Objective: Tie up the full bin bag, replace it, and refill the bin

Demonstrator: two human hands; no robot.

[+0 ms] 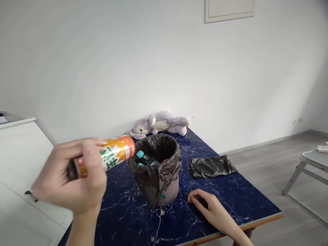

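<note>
My left hand [77, 171], slightly blurred, is wrapped round a drink can [119, 150] with an orange and white label and green characters. It holds the can tilted in the air, to the left of a small bin [173, 191] lined with a black plastic bag [159, 177]. Inside the bin lie dark bottles with turquoise caps [140, 154] and something orange, mostly hidden. My right hand [208, 206] rests on the table to the right of the bin, its fingers curled and the fingertips together, with nothing visible in them.
Bin and hands are over a dark blue marble-patterned table [128, 218]. A folded black plastic bag [212, 166] lies right of the bin. Behind it, a grey plush toy [161, 123] lies against the wall. A white cabinet [23, 164] stands at left, a grey folding stand [304, 171] at right.
</note>
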